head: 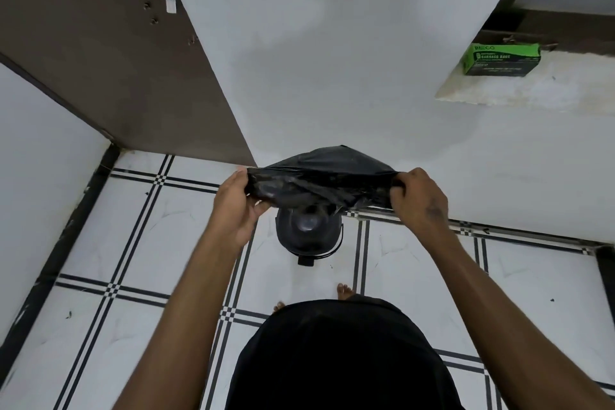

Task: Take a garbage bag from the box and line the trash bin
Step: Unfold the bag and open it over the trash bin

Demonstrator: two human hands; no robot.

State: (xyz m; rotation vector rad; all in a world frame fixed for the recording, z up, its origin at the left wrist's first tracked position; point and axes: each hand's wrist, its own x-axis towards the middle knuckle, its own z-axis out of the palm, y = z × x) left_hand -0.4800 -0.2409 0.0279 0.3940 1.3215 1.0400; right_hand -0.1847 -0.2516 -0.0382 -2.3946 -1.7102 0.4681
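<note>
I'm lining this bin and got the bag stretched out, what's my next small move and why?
Probably lower the black garbage bag toward the trash bin: left hand and right hand hold it stretched just above the bin, not yet inside.

Black garment (342, 359), bare forearms, bare feet.

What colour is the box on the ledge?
Green, with dark lettering; the box shows in the head view.
</note>
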